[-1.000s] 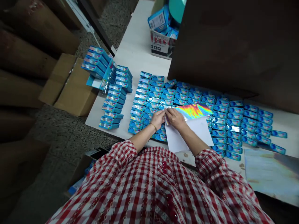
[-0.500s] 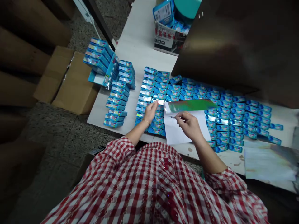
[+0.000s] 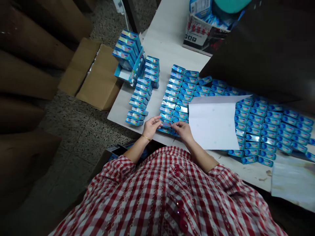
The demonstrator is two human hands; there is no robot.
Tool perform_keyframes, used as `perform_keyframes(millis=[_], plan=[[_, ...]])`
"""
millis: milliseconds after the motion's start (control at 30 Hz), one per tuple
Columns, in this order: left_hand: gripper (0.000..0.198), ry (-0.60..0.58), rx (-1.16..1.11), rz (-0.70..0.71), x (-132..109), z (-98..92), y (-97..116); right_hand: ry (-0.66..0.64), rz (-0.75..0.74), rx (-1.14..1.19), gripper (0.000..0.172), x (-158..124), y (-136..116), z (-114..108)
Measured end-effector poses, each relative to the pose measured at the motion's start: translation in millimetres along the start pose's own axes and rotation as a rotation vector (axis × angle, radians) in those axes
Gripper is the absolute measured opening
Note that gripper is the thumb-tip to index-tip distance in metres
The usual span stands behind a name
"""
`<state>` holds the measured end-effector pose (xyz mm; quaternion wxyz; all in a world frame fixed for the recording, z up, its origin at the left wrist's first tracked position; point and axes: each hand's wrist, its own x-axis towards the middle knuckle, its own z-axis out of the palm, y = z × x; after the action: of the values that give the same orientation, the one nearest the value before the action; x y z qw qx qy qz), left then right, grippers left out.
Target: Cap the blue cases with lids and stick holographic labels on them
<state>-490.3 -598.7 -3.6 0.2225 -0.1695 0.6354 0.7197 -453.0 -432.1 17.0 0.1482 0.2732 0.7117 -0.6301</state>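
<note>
My right hand [image 3: 181, 130] pinches one end of a small clear, shiny sticker [image 3: 166, 124] above the nearest blue boxes. Opposite it, my left hand [image 3: 151, 127] has its thumb and fingers apart, close to the sticker's other end; whether they touch it is hard to see. Beneath both hands are tightly packed rows of small blue boxes [image 3: 168, 104], standing with their narrow printed ends up. A white sheet [image 3: 213, 126] lies over the middle of these rows, just right of my right hand, with its far edge folded over.
To the left, more blue boxes [image 3: 140, 95] stand in a column beside a blue display tray [image 3: 125, 74] holding larger packs. A carton [image 3: 197, 41] of blue packets is at the back. Another sheet [image 3: 292, 182] lies at the right edge. Brown cartons [image 3: 91, 75] stand on the floor.
My right hand has moved left off the sheet and come near my left hand, the sticker in its fingers. My left hand has drawn back towards me. The sheet's raised flap has dropped.
</note>
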Motion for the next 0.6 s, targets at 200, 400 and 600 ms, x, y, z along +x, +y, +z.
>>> perform_keyframes(millis=[200,400,600], plan=[[0.044,0.126,0.095,0.076,43.1,-15.1,-9.2,0.207,-0.25,-0.389,0.02,28.6,8.7,31.5],[0.044,0.098,0.165,0.098,53.9,-23.8,-13.7,0.227,-0.31,-0.594,0.02,33.5,14.0,37.4],[0.044,0.091,0.166,0.064,49.6,-31.6,-25.7,0.195,-0.297,-0.767,0.021,28.1,24.5,42.1]])
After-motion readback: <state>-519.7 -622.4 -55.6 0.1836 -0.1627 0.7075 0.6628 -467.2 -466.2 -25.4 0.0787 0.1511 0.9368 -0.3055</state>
